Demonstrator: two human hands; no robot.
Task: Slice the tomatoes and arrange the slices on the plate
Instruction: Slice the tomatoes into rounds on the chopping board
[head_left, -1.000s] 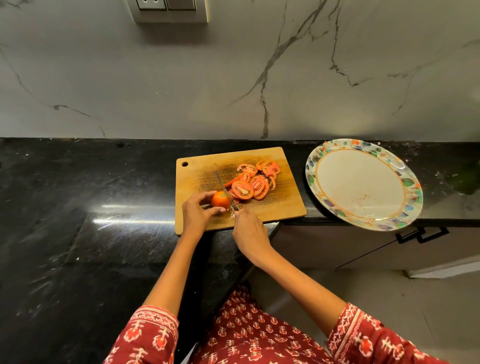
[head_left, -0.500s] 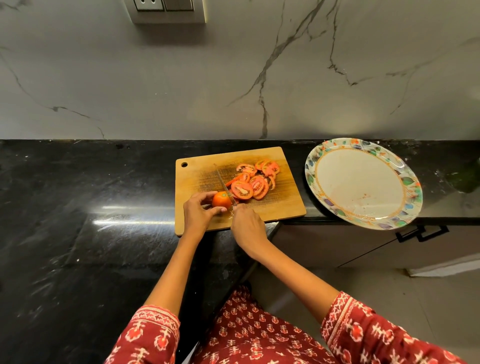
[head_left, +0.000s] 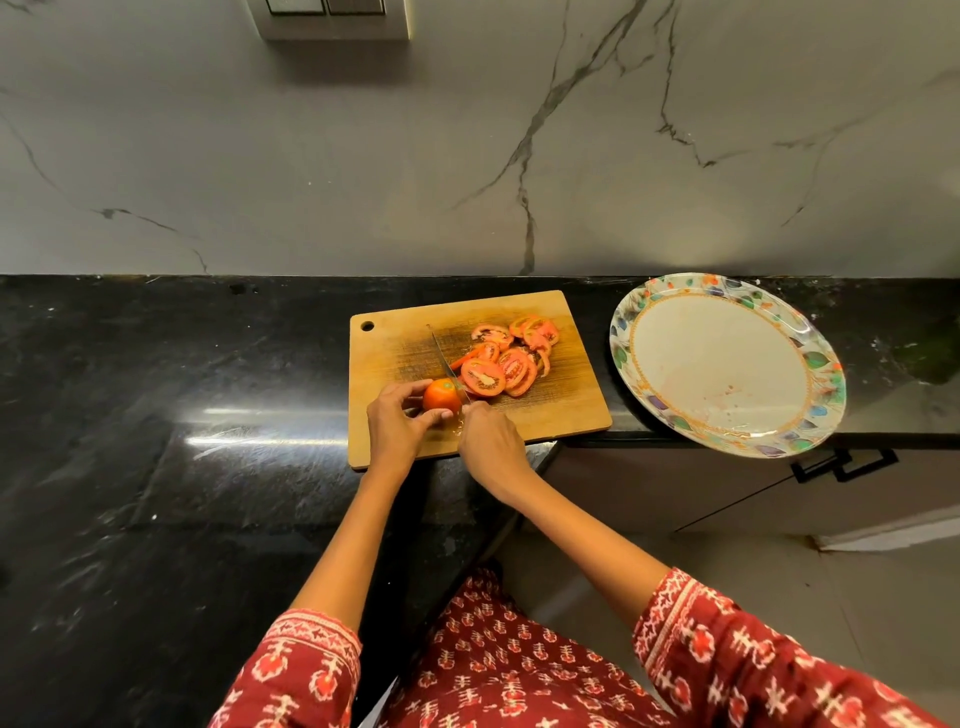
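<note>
Left hand (head_left: 395, 426) pinches my slick, soft tomato (head_left: 441, 396) by its rounded end, right hand (head_left: 488, 441) gripping the knife (head_left: 447, 366) at three o'clock.

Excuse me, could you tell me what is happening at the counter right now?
A person is slicing tomatoes. The left hand steadies a round orange-red tomato on the rectangular wooden cutting board, while the right hand holds a thin metal knife against it. A pile of red tomato slices lies beside it. The leaf-patterned round plate holds none.
</note>
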